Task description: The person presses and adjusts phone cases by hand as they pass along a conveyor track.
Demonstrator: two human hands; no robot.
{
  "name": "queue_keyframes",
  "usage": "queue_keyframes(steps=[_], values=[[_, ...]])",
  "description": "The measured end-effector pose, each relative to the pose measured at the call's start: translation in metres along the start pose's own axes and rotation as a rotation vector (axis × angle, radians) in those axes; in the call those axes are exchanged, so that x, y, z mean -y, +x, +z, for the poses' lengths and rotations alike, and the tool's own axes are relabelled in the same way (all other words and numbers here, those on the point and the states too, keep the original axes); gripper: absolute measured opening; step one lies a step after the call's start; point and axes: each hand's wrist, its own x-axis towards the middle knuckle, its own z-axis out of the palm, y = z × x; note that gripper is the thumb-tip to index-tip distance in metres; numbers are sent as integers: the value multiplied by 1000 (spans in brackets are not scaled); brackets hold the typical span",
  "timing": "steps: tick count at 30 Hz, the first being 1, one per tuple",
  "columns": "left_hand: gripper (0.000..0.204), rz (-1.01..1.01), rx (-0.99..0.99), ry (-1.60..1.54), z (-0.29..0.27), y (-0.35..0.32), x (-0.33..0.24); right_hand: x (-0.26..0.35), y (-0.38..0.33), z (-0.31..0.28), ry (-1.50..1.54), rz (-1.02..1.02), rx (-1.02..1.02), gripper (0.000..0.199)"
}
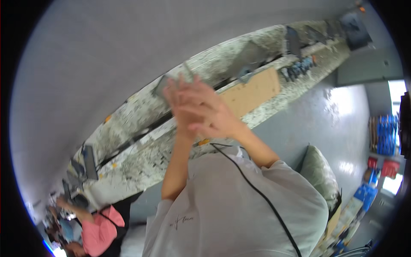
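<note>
Pressing flat against each other, the left hand (182, 100) and the right hand (209, 112) are held up in front of the person's chest. The palms touch and the fingers (195, 85) point up and a little to the left, close together, with nothing between them. Both bare forearms rise from the short sleeves of a grey shirt (231, 205) and meet at the hands. A thin black cable (257, 192) runs across the shirt.

Behind the hands is a long speckled workbench (141, 158). A brown cardboard sheet (252, 92) lies near its front edge, just right of the hands. Dark tools (297, 68) sit further along toward the far right end. A green sack (319, 173) rests on the grey floor (338, 120). Another person in a pink top (100, 229) is at the bench's left end.
</note>
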Motion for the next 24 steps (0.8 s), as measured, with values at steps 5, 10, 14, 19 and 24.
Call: queue_keyframes(steps=[5, 10, 14, 19, 24], values=[[63, -79, 278, -473, -55, -31, -63, 2, 31, 17, -311, 69, 190, 51], [42, -17, 163, -490, -119, -129, -49, -1, 60, 93, -470, -106, 264, 59], [46, -311, 62, -625, -161, -205, 5, 9, 56, 120, -317, -88, 206, 60], [41, -154, -165, -12, -184, -111, 85, 46, 56, 132, -253, -101, 85, 49], [60, 97, 282, 337, -94, -47, 106, 69, 60, 109, 16, 9, -198, 35]])
